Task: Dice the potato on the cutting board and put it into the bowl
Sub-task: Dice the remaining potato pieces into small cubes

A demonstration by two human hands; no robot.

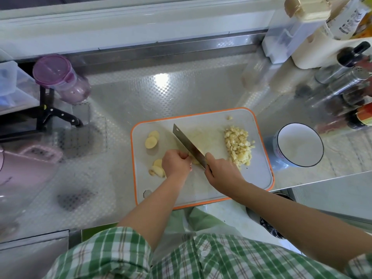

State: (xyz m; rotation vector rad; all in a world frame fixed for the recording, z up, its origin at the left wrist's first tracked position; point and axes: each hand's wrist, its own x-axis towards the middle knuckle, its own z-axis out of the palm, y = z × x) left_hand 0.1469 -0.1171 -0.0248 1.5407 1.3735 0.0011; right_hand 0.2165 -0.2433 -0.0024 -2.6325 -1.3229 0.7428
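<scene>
A white cutting board (201,190) with an orange rim lies on the steel counter. A heap of diced potato (238,147) sits at its right side. Potato slices (152,140) lie at the left, with more potato slices (158,168) partly hidden under my left hand. My left hand (176,163), fingers curled, holds down a potato piece (194,161) beside the blade. My right hand (222,175) grips the handle of a cleaver (189,144), whose blade slants up and left, its edge at that piece. A white bowl (300,144) with a dark rim stands right of the board.
Bottles, shakers and jars (342,81) crowd the right back corner. A purple-lidded jar (60,77) and a black-handled knife (62,115) are at the left, near a pink object (24,168). The counter's front edge runs just below the board.
</scene>
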